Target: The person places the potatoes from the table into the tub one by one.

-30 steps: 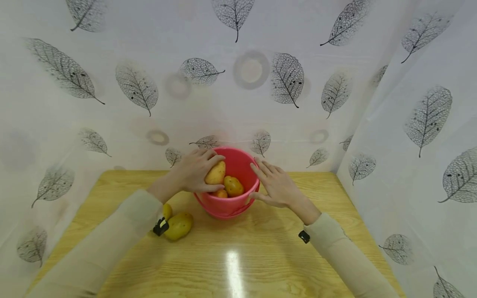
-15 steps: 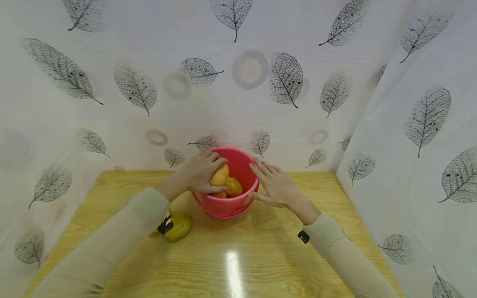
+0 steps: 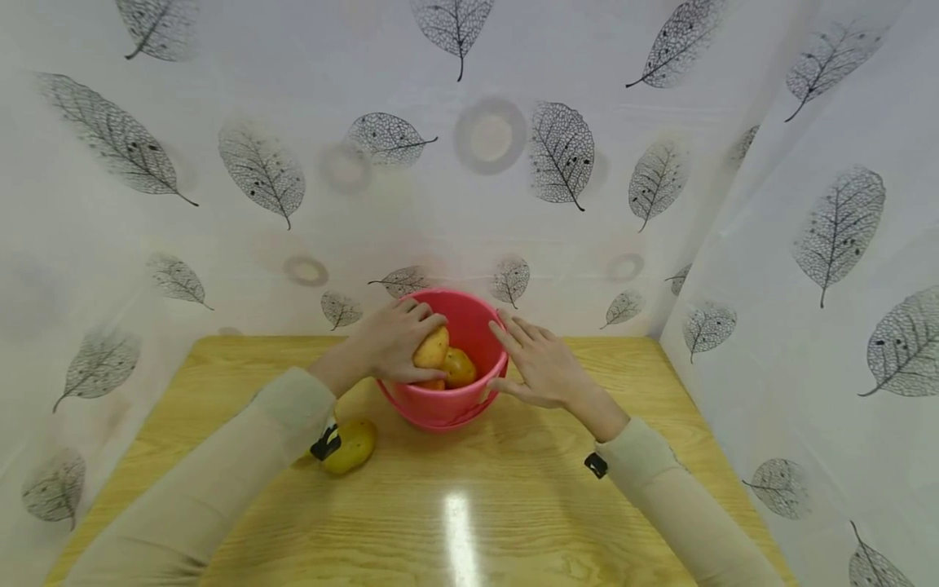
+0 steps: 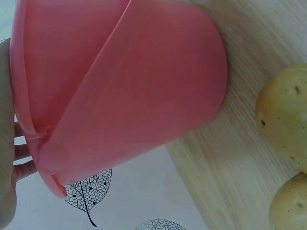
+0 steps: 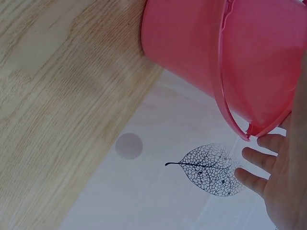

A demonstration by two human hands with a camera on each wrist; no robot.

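Observation:
A pink bucket (image 3: 447, 403) stands on the table near the back, its handle (image 5: 219, 72) folded down along its side. At its mouth my left hand (image 3: 396, 338) grips a potato (image 3: 431, 349), thumb on the near side and fingers over the far side. Inside the bucket lies another potato (image 3: 460, 368), and part of one more shows under my left thumb. My right hand (image 3: 539, 363) is at the bucket's right rim, its fingers extended along the edge and holding nothing. In the left wrist view, the held potato is out of sight.
Two potatoes, one (image 4: 288, 117) beside the other (image 4: 290, 203), lie on the wooden table (image 3: 587, 505) left of the bucket, partly behind my left wrist in the head view. A leaf-patterned white sheet (image 3: 469, 204) hangs behind the table and along its right side.
My left hand has moved slightly right and down with the potato, further into the bucket's mouth. The right hand has stayed at the rim.

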